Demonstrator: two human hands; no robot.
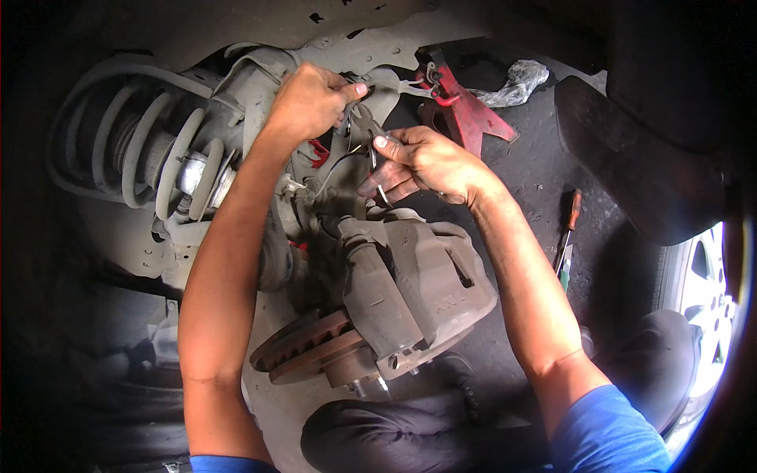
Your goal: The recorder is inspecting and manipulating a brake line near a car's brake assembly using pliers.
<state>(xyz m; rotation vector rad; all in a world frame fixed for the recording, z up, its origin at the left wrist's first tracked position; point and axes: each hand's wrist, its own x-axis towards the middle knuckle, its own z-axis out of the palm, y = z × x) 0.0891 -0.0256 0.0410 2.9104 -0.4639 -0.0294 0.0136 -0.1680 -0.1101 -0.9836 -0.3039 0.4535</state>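
Up by the suspension parts, my left hand (311, 104) is closed, thumb pressed on a small dark piece I cannot make out. Just right of it, my right hand (430, 162) grips a pair of pliers (365, 121), whose jaws point up toward the left fingertips. One plier handle shows below the thumb, between the fingers. A thin dark cable (337, 164) curves beneath both hands. Below them sits a grey brake caliper (418, 276) over a rusty brake disc (311, 347).
A large coil spring (169, 154) stands at the left. On the dark floor at the right are a red jack stand (467, 114), crumpled clear plastic (520, 83) and an orange-handled screwdriver (573, 211). A wheel (702, 292) is at the far right edge.
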